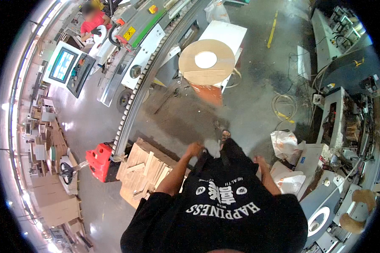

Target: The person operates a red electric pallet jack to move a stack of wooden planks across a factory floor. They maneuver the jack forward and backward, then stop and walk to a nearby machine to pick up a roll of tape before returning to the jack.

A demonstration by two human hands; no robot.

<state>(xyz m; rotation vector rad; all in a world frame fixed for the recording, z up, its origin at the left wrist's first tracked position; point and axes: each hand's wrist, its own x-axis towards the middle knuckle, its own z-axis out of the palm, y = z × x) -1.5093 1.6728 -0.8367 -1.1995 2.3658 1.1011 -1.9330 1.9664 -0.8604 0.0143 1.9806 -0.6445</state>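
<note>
My left hand [194,149] hangs beside my left hip, close to the dark cloth of my clothes. Its fingers are too small and blurred to make out, and I see no object in it. On the other side, my right hand [259,160] is low by my right hip, partly covered by my black shirt [223,198], so its fingers do not show clearly. Nearest to the left arm is a pallet-like stack of wooden boards [143,168]. White plastic bags [285,145] lie beyond the right hand.
Ahead, a large round cardboard disc [198,76] with a white centre lies on a white board [228,36]. A roller conveyor [128,105] and a red pallet truck [100,162] stand left. Coiled hose [284,105] lies right, beside machinery [331,114]. A person [93,25] sits far left.
</note>
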